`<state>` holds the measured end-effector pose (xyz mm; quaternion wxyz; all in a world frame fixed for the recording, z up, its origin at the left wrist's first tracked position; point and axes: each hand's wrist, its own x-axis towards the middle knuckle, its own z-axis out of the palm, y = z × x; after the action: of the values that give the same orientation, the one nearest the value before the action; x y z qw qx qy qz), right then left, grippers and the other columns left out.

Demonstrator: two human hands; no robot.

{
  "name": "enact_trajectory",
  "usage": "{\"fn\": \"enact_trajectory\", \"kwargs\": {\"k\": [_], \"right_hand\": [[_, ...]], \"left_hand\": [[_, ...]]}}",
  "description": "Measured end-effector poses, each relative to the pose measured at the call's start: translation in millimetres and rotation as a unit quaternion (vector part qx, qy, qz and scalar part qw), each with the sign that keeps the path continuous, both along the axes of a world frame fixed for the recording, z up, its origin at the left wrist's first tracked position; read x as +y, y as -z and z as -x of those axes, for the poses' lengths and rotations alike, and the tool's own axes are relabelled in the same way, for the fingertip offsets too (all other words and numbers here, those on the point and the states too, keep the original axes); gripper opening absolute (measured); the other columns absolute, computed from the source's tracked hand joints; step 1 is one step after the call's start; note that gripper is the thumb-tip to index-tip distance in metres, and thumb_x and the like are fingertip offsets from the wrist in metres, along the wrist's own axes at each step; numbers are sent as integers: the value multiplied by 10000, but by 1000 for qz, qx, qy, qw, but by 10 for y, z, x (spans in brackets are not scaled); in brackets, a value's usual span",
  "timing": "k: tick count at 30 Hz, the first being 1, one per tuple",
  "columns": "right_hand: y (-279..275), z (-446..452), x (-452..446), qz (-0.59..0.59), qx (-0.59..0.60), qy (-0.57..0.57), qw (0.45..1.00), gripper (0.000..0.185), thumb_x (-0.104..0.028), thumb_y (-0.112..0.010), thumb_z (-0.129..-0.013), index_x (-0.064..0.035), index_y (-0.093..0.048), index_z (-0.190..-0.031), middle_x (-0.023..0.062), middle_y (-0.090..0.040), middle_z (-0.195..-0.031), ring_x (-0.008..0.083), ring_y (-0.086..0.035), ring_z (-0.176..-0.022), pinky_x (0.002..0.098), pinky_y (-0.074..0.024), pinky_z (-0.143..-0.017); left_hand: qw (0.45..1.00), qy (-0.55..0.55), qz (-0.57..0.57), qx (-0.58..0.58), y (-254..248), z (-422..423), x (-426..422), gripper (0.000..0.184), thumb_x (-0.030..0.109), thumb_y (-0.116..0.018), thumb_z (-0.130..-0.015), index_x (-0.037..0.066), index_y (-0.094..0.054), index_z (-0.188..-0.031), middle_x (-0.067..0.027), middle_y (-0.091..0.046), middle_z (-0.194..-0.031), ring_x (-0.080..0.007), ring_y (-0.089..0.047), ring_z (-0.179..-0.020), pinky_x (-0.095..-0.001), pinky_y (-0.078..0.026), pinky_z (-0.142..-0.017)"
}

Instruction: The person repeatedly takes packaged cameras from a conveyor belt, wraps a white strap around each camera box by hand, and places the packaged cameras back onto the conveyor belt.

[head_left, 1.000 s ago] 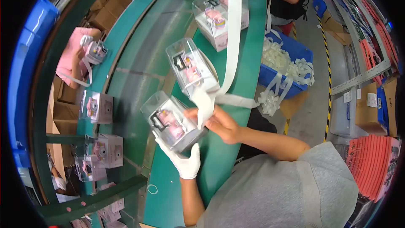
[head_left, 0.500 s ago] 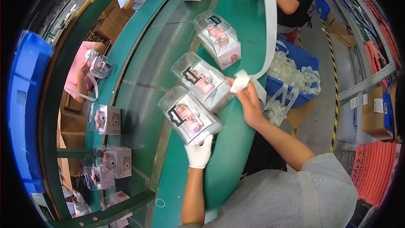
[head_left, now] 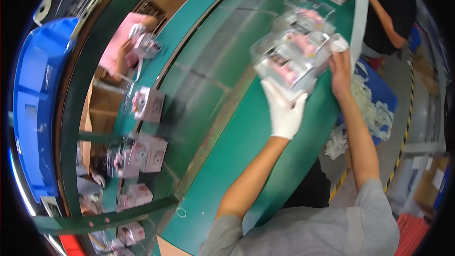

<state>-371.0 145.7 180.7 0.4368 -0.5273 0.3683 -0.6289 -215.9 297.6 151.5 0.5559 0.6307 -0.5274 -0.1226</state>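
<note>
My gloved left hand point(head_left: 286, 114) grips the lower end of a clear-lidded gift box point(head_left: 283, 72) holding a pink toy camera. Directly beyond it, a second such box point(head_left: 303, 43) stands close against it, and a third box point(head_left: 310, 15) is just behind; motion blur hides whether they all touch. My bare right hand point(head_left: 340, 76) is beside the second box, its fingers closed on a small white roll or folded strip point(head_left: 338, 44). The exact kind of that white piece is unclear. All three boxes rest on or just above the green work surface point(head_left: 227, 180).
A blue crate point(head_left: 383, 96) with tangled white strips point(head_left: 369, 114) stands at right. A pale vertical bar or strap point(head_left: 361, 9) crosses the upper right. Co-workers handle boxes across the belt point(head_left: 208, 61) and ahead. More camera boxes point(head_left: 152, 152) line the far side.
My left hand has pushed its box forward with the second one, up close to the third. My right hand has moved along beside them, still with the white piece. The view has shifted.
</note>
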Motion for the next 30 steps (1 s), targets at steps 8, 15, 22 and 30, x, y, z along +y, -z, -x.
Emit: {"fn": "enact_trajectory", "kwargs": {"k": [8,15,22,30], "right_hand": [[-85,286,-615,-2,-119,-50,992,337,-194,-517,-1082,-78,-510,-1398,71,-599,-1248,147,-568,-1090,286,-441,-969],[-19,563,355,-1,-86,44,995,291,-127,-472,-1076,28,-508,-1320,188,-630,-1280,268,-639,-1186,340,-461,-1084],[98,227,1292,-66,-38,-9,997,300,-141,-483,-1068,36,-519,-1307,154,-636,-1206,202,-633,-1027,326,-477,-1007],[106,173,1390,-49,32,-2,998,246,-126,-481,-1061,17,-553,-1248,120,-654,-1126,170,-618,-946,289,-465,-926]], "left_hand": [[991,14,-42,123,-109,250,-578,1068,319,-746,-893,-131,-70,-1587,-383,-101,-1645,-493,-171,-1539,-458,-201,-1265],[958,-247,11,-146,81,-1321,363,838,226,-715,-888,-73,-301,-1552,-292,-291,-1611,-419,-367,-1462,-485,-276,-1232],[813,-580,-58,0,160,-3635,614,749,181,-663,-874,-2,-353,-1530,-242,-619,-1217,-400,-635,-1055,-466,-504,-929],[805,-560,-112,-159,176,-4013,633,505,145,-661,-823,17,-532,-1295,-253,-578,-1303,-430,-602,-1098,-460,-486,-970]]}}
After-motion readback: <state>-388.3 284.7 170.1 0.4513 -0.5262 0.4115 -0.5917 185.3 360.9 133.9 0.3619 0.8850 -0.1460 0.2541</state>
